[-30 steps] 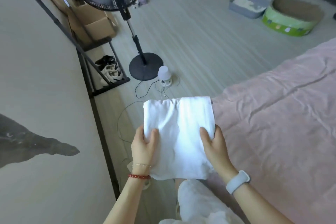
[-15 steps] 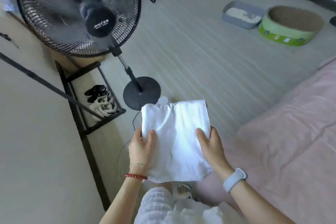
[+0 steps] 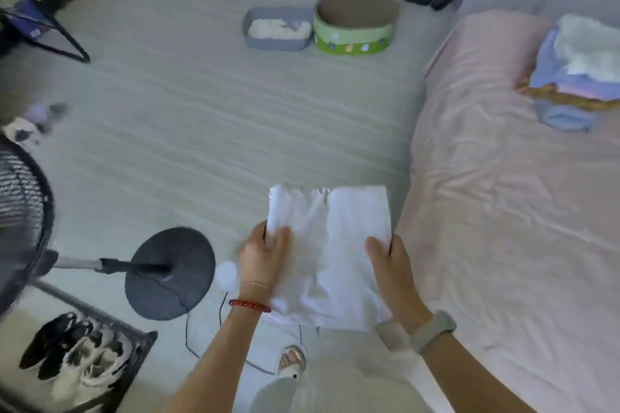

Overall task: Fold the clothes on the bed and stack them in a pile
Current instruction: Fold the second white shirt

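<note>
Pink, wrinkled cotton covers the wide bed (image 3: 503, 211) along the right of the view, the largest thing here. Near its far end sits a pile of folded clothes (image 3: 580, 74), lilac and blue layers with a fluffy white piece on top and a patterned brown edge beneath. Out on the pale floor stand the green round cardboard tub (image 3: 355, 30) and the grey plastic tray (image 3: 276, 30) touching it; the black round fan base (image 3: 169, 273) is at the lower left.

Smaller, and in the air over the floor just beside the bed's edge, is the white folded cloth garment (image 3: 330, 255). The left hand (image 3: 263, 256) grips its left edge, thumb on top and fingers curled beneath; the right hand (image 3: 391, 265) grips the right edge likewise.

The folding of this piece looks finished, a neat flat rectangle, so the step in hand is probably carrying it. The next move calls for keeping it level while it goes to the far pile, then laying it squarely on top so the folds hold.
</note>
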{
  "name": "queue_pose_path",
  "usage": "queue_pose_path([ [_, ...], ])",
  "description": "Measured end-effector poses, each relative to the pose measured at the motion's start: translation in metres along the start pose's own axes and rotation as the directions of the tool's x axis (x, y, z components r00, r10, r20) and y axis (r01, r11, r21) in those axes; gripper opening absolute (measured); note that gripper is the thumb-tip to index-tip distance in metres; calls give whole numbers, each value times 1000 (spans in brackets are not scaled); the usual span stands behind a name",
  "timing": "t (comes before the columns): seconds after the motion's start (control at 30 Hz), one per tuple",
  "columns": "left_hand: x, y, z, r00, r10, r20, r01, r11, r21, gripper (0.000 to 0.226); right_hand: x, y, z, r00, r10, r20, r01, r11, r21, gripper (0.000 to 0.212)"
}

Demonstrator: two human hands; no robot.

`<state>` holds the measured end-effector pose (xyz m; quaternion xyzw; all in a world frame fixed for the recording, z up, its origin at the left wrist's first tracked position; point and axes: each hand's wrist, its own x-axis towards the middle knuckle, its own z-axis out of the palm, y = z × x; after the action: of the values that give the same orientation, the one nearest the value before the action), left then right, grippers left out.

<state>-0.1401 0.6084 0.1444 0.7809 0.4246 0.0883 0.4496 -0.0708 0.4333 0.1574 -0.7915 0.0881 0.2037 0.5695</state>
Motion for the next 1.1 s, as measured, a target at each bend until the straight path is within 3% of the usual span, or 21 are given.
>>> queue_pose_path([
  [0.07,36,30,29,994,66,91,-68,998,16,10,36,-9,-11,995,47,-84,-43,998,49,2],
  [0.3,158,162,149,928,232,293,-244,970,3,18,185,-64,-72,954,88,-286,-49,989,142,11],
  [0.5,227,276,239,840,320,439,-333,942,-48,22,289,-111,-135,896,173,-409,-88,972,219,28],
  [0.7,297,372,346,727,363,583,-415,909,-48,26,392,-143,-190,817,273,-508,-115,940,321,19],
  [0.83,348,454,439,560,444,699,-531,840,-108,22,474,-166,-234,711,355,-607,-72,895,439,16],
  [1.1,397,643,632,147,406,902,-738,652,-173,18,614,-207,-329,482,544,-687,163,714,680,24],
])
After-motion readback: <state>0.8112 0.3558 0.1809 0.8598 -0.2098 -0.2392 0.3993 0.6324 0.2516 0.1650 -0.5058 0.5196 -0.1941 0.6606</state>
